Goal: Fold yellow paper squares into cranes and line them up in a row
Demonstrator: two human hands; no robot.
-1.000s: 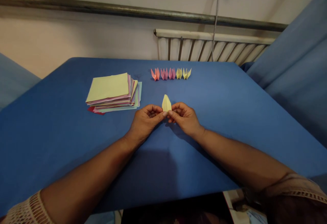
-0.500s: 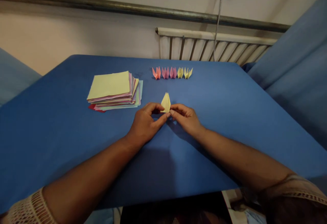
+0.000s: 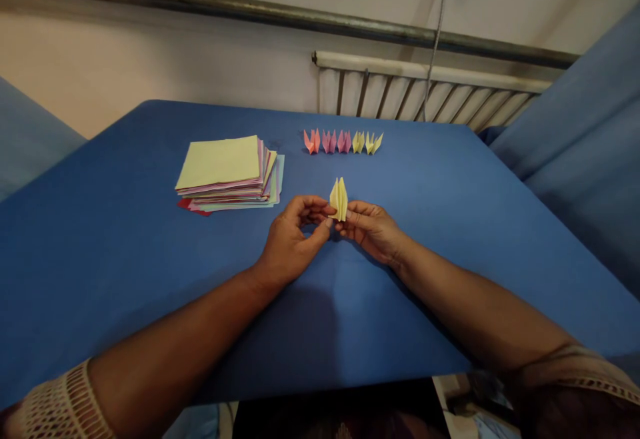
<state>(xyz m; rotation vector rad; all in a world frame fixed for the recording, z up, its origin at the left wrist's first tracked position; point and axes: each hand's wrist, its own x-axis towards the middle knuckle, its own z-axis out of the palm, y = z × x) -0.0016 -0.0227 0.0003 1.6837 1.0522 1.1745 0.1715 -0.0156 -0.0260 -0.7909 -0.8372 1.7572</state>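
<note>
A small folded piece of yellow paper (image 3: pixel 339 199) stands upright between my hands, its pointed tips up and its pleated layers showing. My left hand (image 3: pixel 295 235) pinches its lower left corner between thumb and fingers. On the other side, my right hand (image 3: pixel 375 229) grips the lower right edge with thumb and forefinger. Beyond the hands is a row of small folded paper cranes: an orange-pink one (image 3: pixel 312 142), two purple-pink ones (image 3: pixel 337 142) and two yellow ones (image 3: pixel 367 143).
A thick stack of coloured paper (image 3: pixel 220 164), yellow on top, lies to the left on the blue-covered table (image 3: pixel 400 332). Behind the table are a radiator (image 3: pixel 380 89) and a wall pipe (image 3: pixel 250 12). Blue curtains (image 3: pixel 595 92) hang at the sides.
The folded yellow paper has turned, so its pleated edge now faces me and its tips stand apart. My right hand has shifted its grip higher along its edge. The view has moved slightly.
</note>
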